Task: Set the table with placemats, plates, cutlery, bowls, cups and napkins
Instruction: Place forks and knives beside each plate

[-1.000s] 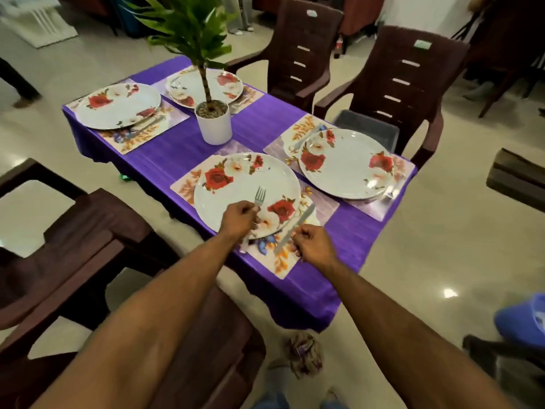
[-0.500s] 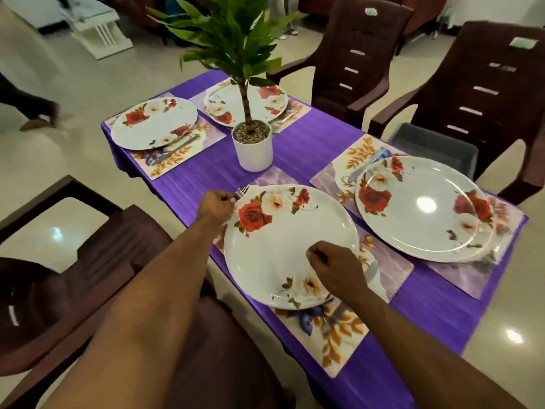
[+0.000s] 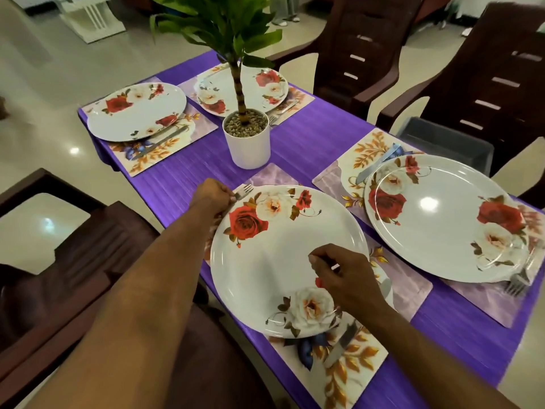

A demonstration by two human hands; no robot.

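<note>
A white plate with red and white roses (image 3: 265, 270) sits on a floral placemat (image 3: 348, 376) at the near edge of the purple table (image 3: 309, 143). My left hand (image 3: 211, 197) grips a fork (image 3: 244, 191) at the plate's far left rim, tines pointing away over the placemat. My right hand (image 3: 348, 278) hovers over the plate's right rim with fingers curled and nothing visible in them. A knife (image 3: 342, 345) lies on the placemat to the right of the plate, partly under my right wrist.
Three more settings with plates are laid: right (image 3: 442, 231), far left (image 3: 138, 113), far middle (image 3: 218, 87), each with cutlery. A white plant pot (image 3: 247, 149) stands mid-table. Brown chairs (image 3: 368, 48) surround the table; a grey bin (image 3: 442, 143) rests on the right one.
My left hand carried the fork from over the plate to its far left side. My right hand lifted off the knife, which now lies right of the plate. The camera moved closer.
</note>
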